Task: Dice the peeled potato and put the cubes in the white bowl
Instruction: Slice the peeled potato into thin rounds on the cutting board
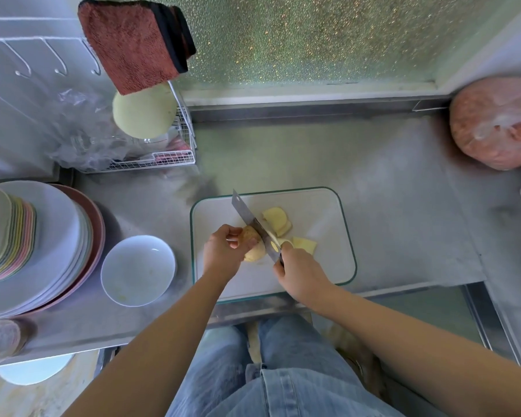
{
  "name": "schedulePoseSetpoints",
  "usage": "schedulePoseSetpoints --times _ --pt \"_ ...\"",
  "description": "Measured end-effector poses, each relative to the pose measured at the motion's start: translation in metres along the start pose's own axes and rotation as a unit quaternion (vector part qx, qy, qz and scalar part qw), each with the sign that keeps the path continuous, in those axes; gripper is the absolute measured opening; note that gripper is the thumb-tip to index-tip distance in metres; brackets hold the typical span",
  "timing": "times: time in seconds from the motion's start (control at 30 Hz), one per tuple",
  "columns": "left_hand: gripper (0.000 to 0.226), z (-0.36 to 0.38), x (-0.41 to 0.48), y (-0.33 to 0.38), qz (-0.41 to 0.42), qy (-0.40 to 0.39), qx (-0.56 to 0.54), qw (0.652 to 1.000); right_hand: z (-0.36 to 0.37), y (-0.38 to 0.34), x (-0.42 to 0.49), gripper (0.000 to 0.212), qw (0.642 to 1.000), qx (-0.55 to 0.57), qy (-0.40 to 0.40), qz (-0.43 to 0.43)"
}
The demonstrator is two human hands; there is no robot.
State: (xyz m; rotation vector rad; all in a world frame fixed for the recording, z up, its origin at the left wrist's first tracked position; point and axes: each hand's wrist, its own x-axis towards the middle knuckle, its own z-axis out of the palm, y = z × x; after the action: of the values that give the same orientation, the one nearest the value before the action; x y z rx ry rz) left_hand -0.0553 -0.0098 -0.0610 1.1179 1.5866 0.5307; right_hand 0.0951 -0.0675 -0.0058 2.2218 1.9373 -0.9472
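Observation:
A peeled potato (254, 251) lies on the white cutting board (313, 266). My left hand (224, 251) holds it with curled fingers. My right hand (298, 272) grips the handle of a cleaver (253, 224), whose blade runs across the potato's right side. Pale yellow potato slices (275, 219) lie fanned to the right of the blade, and another slice (304, 245) rests near my right hand. The white bowl (137, 270) stands on the steel counter left of the board; its inside looks bare.
A stack of plates (36, 251) sits at the far left. A wire rack (163, 159) with plastic bags and a green bowl stands behind it, under a red cloth (136, 40). A bagged pink mass (494, 124) lies far right. The counter's front edge (283, 308) runs just below the board.

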Motion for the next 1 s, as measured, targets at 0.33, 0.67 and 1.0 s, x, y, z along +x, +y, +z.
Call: schedulePoseSetpoints --times 0.33,0.67,1.0 --pt "0.036 -0.004 0.002 0.006 -0.021 -0.013 -0.016 1.000 0.014 0.004 -0.001 0.022 1.000 0.004 0.010 0.003" --pt "0.036 -0.005 0.001 0.012 -0.031 -0.022 -0.011 0.999 0.004 0.000 0.005 0.020 1.000 0.007 -0.006 -0.009" --pt "0.035 -0.005 0.002 0.012 -0.039 -0.026 -0.014 0.999 0.022 0.001 0.018 0.023 1.000 0.016 0.014 -0.003"
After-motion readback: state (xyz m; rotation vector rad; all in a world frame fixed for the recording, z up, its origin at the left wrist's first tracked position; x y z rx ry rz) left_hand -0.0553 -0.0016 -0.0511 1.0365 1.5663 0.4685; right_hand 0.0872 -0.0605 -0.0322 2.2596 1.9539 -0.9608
